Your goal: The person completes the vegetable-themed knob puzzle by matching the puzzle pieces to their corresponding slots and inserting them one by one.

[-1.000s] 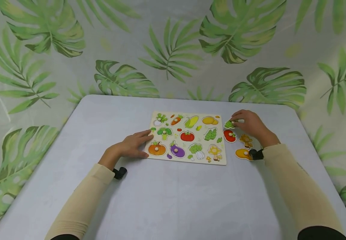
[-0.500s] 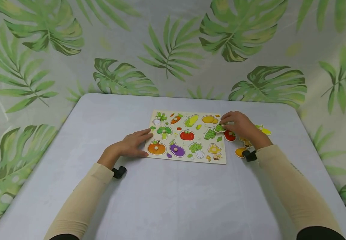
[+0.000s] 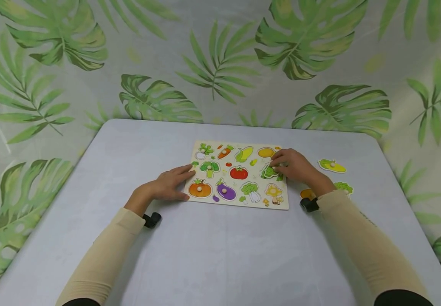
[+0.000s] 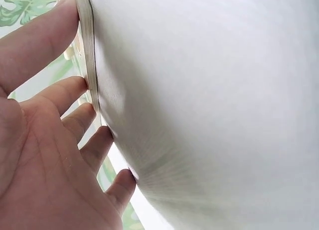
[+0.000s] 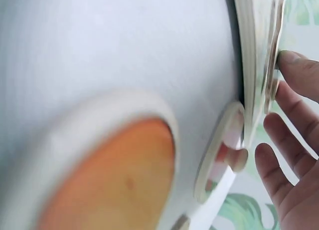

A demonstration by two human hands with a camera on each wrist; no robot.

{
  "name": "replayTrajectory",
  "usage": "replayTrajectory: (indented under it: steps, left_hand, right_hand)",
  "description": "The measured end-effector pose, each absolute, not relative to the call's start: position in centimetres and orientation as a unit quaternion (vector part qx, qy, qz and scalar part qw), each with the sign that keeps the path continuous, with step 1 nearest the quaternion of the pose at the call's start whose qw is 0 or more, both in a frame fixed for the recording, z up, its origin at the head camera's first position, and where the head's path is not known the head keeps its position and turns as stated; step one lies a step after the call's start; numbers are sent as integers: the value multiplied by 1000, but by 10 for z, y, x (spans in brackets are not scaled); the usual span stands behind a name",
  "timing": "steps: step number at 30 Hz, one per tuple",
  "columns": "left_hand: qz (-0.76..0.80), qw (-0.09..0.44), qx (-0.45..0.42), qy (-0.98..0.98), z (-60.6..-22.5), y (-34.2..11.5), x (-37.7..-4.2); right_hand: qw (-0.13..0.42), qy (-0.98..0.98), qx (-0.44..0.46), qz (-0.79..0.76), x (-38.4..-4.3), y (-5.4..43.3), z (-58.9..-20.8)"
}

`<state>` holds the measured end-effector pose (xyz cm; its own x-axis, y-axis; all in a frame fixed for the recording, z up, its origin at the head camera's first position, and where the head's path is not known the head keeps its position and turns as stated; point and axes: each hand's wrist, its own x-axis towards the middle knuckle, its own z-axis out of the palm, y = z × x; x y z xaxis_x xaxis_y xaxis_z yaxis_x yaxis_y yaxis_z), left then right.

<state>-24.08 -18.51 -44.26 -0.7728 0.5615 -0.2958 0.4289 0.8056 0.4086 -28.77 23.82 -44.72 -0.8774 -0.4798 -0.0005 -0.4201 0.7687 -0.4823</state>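
Note:
A pale wooden puzzle board (image 3: 254,175) printed with vegetables lies on the white table. My left hand (image 3: 168,185) stays at its left side, fingers extended and fingertips on the board edge (image 4: 88,45), as the left wrist view also shows. At the right of the board, my right hand (image 3: 295,165) pinches a green leafy vegetable puzzle piece (image 3: 269,171) by its knob. That piece overlaps the matching green picture in the middle row. In the right wrist view, thumb and index finger meet at the thin piece (image 5: 271,63), close over the board.
Right of the board lie a corn piece (image 3: 332,165), a leafy green piece (image 3: 344,187) and a yellow-orange piece (image 3: 307,194). A red knobbed piece (image 5: 219,162) appears in the right wrist view. Several knobbed pieces, including a pumpkin (image 3: 199,190) and an eggplant (image 3: 226,192), sit in the board.
My right hand has carried the green piece left from the loose pieces onto the board's right side, bringing the corn piece into view. My left hand has kept its place.

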Motion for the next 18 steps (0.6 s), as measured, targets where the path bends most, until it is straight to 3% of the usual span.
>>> replayTrajectory:
  steps: [18]
  left_hand:
    - [163,210,260,928,-441,-182,-238]
  right_hand:
    - [74,943,-225,-234,-289,227,-453]
